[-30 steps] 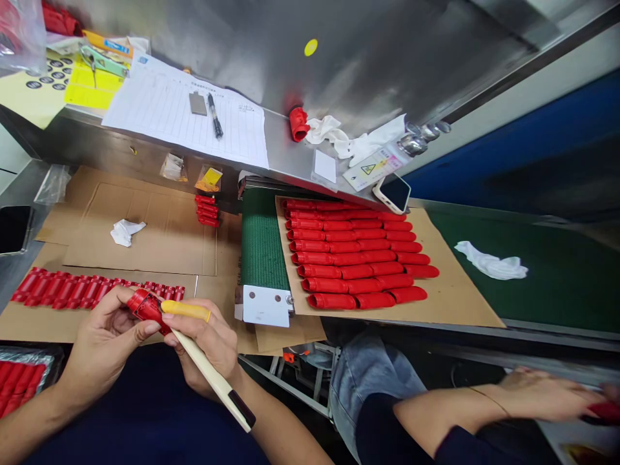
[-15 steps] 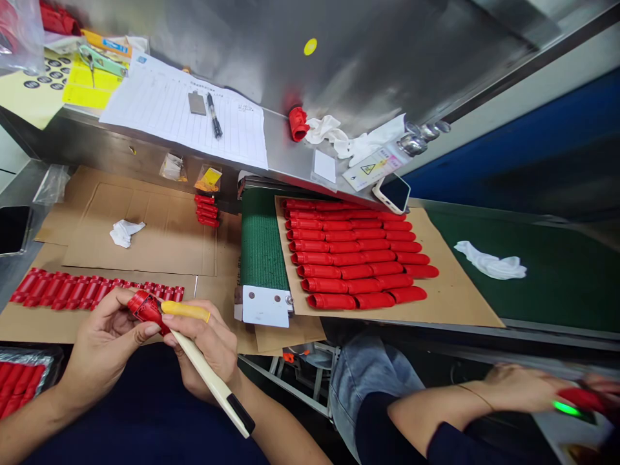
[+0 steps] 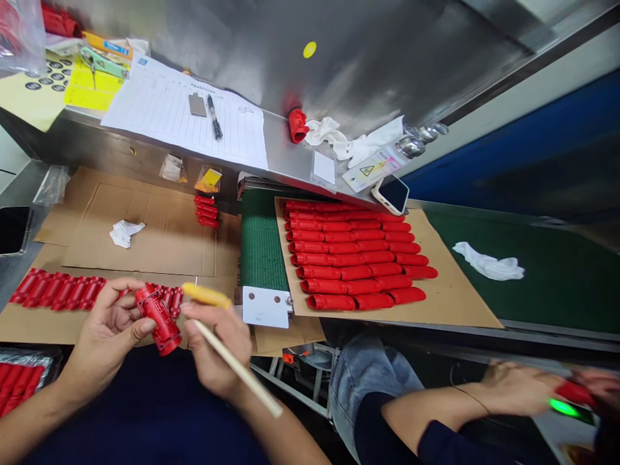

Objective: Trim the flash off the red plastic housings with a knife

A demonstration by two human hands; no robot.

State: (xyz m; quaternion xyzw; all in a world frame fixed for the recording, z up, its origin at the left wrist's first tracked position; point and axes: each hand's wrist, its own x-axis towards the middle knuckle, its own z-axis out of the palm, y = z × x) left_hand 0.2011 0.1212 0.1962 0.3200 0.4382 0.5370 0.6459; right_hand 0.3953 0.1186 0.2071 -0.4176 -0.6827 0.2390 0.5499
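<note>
My left hand (image 3: pixel 109 329) grips a red plastic tube-shaped part (image 3: pixel 159 323) by its upper side, thumb along its near edge. Dark line markings show on the part's face, and its lower end tilts to the right. Just right of it, my right hand (image 3: pixel 220 349) is closed round a slim cream-coloured stick-like tool (image 3: pixel 245 374); the working tip is hidden by the fingers. A yellow finger cot (image 3: pixel 207 295) covers the right index finger. A small gap separates the right hand from the part. Behind both hands, a row of similar red parts (image 3: pixel 58 289) lies on cardboard (image 3: pixel 29 326).
Rows of red sleeves (image 3: pixel 353 261) lie on cardboard over the green conveyor belt (image 3: pixel 264 239). The steel shelf (image 3: pixel 285 155) holds a paper form (image 3: pixel 165 116), pen and phone (image 3: pixel 391 194). At right, a co-worker's hand (image 3: pixel 523 387) holds a red item.
My right hand and the stick-like tool have moved right, away from the red part. In my left hand the part now shows its long marked side, hanging lower and tilted.
</note>
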